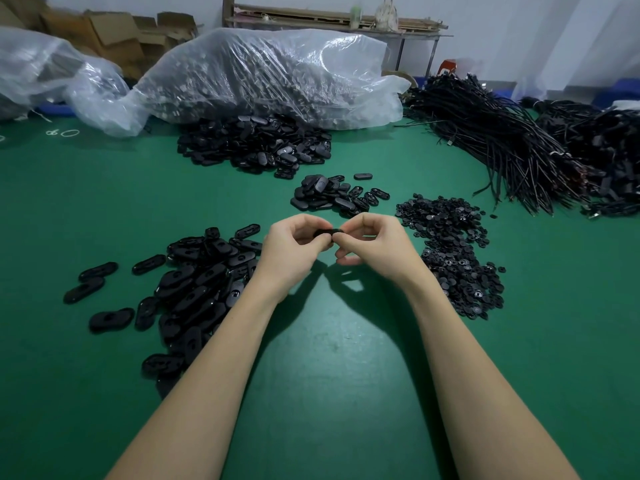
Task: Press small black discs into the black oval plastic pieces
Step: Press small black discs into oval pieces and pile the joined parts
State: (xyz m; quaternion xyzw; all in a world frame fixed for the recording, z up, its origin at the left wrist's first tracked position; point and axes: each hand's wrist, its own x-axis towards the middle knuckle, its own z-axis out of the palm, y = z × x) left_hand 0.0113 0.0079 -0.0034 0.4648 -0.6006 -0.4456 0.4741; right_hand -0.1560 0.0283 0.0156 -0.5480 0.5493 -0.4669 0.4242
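This is a small assembly workshop or factory workroom, set up for piecework by hand. A broad bench [104,202] covered in green matting carries loose stock in bulk: heaps of black oval plastic pieces [194,289] toward its left edge and middle, a spread of small black discs [457,251] toward the right, and thick bundles of black cables [502,150] along the far right edge. Large clear plastic sacks [270,74] stuffed with parts lie across the far side. Behind them, flattened cardboard boxes [114,32] are stacked against a plain white wall, beside a rough shelf [339,24].
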